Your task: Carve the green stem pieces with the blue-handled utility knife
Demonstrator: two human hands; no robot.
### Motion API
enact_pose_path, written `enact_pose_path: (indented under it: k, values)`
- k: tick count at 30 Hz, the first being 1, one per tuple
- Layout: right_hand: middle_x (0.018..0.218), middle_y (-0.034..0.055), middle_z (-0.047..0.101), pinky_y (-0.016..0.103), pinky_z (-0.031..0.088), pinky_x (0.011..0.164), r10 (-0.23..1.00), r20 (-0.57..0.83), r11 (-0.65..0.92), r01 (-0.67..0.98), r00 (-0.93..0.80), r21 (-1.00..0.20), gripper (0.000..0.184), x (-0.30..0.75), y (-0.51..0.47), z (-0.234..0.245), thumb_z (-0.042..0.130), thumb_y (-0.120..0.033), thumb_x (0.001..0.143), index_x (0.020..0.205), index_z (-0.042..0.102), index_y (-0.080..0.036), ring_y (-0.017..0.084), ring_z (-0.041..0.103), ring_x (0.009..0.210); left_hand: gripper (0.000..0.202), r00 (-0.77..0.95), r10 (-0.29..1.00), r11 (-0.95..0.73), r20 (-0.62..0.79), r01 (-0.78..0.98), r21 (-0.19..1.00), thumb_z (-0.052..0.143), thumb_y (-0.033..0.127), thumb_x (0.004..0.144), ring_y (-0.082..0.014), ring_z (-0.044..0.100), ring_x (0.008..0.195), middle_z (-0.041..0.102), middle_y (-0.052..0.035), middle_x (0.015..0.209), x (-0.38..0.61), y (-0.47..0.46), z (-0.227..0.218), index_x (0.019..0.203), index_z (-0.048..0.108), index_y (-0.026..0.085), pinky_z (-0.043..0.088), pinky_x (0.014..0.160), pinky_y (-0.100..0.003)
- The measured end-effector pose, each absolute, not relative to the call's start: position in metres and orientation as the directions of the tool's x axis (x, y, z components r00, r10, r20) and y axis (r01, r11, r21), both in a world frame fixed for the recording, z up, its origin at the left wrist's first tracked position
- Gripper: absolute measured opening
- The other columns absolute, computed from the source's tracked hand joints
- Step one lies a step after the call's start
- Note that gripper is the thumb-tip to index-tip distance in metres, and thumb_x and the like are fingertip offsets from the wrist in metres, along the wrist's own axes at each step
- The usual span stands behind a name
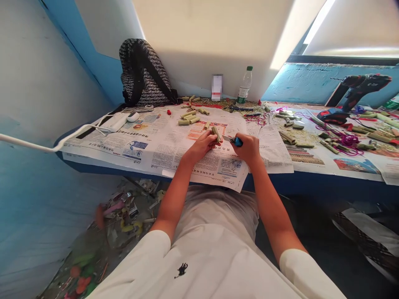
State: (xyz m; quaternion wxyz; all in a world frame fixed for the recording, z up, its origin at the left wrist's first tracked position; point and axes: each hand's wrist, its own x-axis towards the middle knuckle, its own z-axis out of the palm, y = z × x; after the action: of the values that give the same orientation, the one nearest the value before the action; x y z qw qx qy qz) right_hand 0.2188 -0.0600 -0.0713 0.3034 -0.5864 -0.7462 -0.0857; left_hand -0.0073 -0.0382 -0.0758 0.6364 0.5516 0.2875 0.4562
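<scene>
My left hand (203, 145) is closed around a short green stalk piece (215, 133), held upright over the newspaper (174, 145) on the table. My right hand (249, 148) grips a blue-handled utility knife (233, 140), its blade pointing left at the base of the stalk. Both hands rest near the table's front edge. A loose pile of cut green stalk pieces (189, 117) lies further back on the paper.
A patterned backpack (141, 74) leans at the back left, a water bottle (245, 86) at the back centre. A power drill (352, 93), purple cord (347, 139) and more stalk pieces (291, 139) cover the right side. A white cable (46, 146) runs left. Litter lies on the floor (118, 216).
</scene>
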Motion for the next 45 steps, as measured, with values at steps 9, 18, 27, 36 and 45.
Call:
enact_pose_path:
  k: [9, 18, 27, 36, 45]
  values:
    - [0.08, 0.0067, 0.073, 0.032, 0.029, 0.067, 0.866, 0.465, 0.322, 0.915, -0.182, -0.242, 0.018, 0.217, -0.06, -0.067, 0.065, -0.041, 0.093, 0.088, 0.071, -0.024, 0.024, 0.061, 0.074, 0.039, 0.42, 0.864, -0.285, 0.278, -0.046, 0.957, 0.062, 0.055, 0.1, -0.0139, 0.059, 0.083, 0.071, -0.0036, 0.101, -0.006, -0.042, -0.081, 0.116, 0.075, 0.022, 0.048, 0.076, -0.027]
    - [0.097, 0.0044, 0.073, 0.031, 0.045, 0.078, 0.772, 0.575, 0.544, 0.751, -0.271, -0.375, 0.056, 0.225, -0.064, -0.068, 0.057, -0.039, 0.098, 0.152, 0.063, -0.026, 0.02, 0.063, 0.079, 0.048, 0.328, 0.871, -0.433, 0.367, 0.158, 0.887, 0.048, 0.06, 0.107, -0.0167, 0.046, 0.07, 0.052, -0.0018, 0.075, 0.0, -0.046, -0.074, 0.082, 0.063, 0.021, 0.039, 0.071, -0.034]
    - [0.096, 0.0057, 0.077, 0.032, 0.047, 0.083, 0.833, 0.523, 0.459, 0.756, -0.182, -0.467, 0.034, 0.224, -0.059, -0.069, 0.057, -0.045, 0.102, 0.124, 0.076, -0.027, 0.023, 0.068, 0.086, 0.047, 0.463, 0.809, -0.495, 0.362, 0.205, 0.844, 0.047, 0.06, 0.107, -0.0191, 0.057, 0.084, 0.065, -0.0037, 0.088, 0.0, -0.053, -0.071, 0.091, 0.067, 0.02, 0.043, 0.08, -0.032]
    - [0.093, 0.0057, 0.077, 0.031, 0.042, 0.077, 0.801, 0.585, 0.429, 0.804, -0.127, -0.413, 0.034, 0.224, -0.056, -0.072, 0.055, -0.041, 0.103, 0.128, 0.072, -0.026, 0.024, 0.069, 0.083, 0.024, 0.376, 0.884, -0.437, 0.277, 0.453, 0.777, 0.056, 0.044, 0.104, -0.0212, 0.057, 0.08, 0.064, -0.0025, 0.085, 0.009, -0.063, -0.068, 0.092, 0.058, 0.023, 0.036, 0.072, -0.033]
    - [0.074, 0.0078, 0.069, 0.032, 0.024, 0.061, 0.809, 0.574, 0.304, 0.924, -0.123, -0.23, 0.036, 0.217, -0.056, -0.074, 0.051, -0.051, 0.103, 0.086, 0.066, -0.023, 0.021, 0.055, 0.063, 0.026, 0.23, 0.9, -0.43, 0.37, 0.607, 0.668, 0.044, 0.042, 0.111, -0.0232, 0.06, 0.084, 0.066, -0.0083, 0.095, 0.023, -0.07, -0.076, 0.096, 0.052, 0.023, 0.035, 0.074, -0.034]
